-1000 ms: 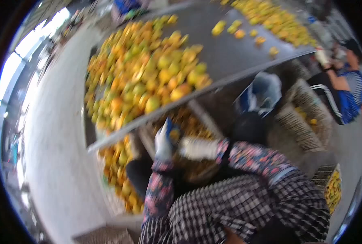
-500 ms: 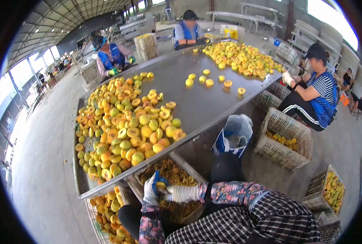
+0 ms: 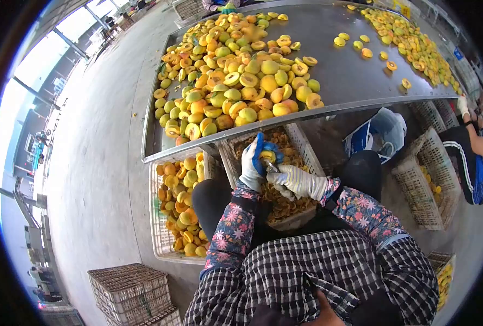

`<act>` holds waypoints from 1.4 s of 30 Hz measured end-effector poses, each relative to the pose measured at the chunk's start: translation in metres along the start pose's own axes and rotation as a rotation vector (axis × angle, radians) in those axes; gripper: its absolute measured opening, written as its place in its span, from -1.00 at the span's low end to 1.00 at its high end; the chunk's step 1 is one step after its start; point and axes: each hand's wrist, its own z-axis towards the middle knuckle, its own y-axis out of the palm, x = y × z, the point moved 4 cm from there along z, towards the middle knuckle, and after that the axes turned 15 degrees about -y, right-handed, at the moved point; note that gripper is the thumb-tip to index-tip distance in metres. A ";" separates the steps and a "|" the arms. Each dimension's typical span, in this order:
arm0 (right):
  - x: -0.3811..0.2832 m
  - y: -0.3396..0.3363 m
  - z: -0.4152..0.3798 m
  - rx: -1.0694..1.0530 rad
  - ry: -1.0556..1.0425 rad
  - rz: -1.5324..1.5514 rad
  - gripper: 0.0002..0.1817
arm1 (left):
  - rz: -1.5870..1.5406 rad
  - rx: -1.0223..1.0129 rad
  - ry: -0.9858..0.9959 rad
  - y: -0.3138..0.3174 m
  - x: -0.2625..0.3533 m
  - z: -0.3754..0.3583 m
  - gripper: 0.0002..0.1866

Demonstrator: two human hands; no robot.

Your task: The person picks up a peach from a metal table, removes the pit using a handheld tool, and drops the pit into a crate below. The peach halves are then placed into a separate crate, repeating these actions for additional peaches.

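My left hand (image 3: pixel 254 162), in a white glove with blue coating, is closed around a yellow peach half (image 3: pixel 267 156). Against the fruit, my right hand (image 3: pixel 300 182), in a pale knitted glove, grips a small metal tool (image 3: pixel 272 167) whose tip is hidden at the peach. Both hands are over a crate (image 3: pixel 308 148) of brown pits and scraps between my knees. Just beyond them, many peach halves (image 3: pixel 230 81) are heaped on the metal table (image 3: pixel 328 70).
Left of my knees stands a crate (image 3: pixel 155 228) filled with peach halves. A blue-and-white bag (image 3: pixel 361 136) and another crate (image 3: pixel 431 201) are to the right. Stacked crates (image 3: pixel 130 288) stand lower left. Across the table is a co-worker's gloved hand (image 3: pixel 228 8); another co-worker (image 3: pixel 472 146) sits at right.
The view has tilted down and swung left, so the table sits higher in it. My hands still work together on a peach half, and the metal tool now shows.
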 end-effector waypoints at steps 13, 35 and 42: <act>-0.003 -0.029 -0.001 0.022 -0.131 -1.084 -0.57 | 0.058 0.451 0.554 -0.061 0.102 -0.088 -0.63; -0.004 -0.041 0.003 0.083 -0.208 -1.274 -0.48 | 1.614 1.034 0.011 -0.069 0.175 0.001 -0.38; -0.024 -0.028 -0.002 0.228 -0.408 -0.507 -0.46 | 0.314 -0.040 0.284 -0.042 0.114 -0.030 -0.51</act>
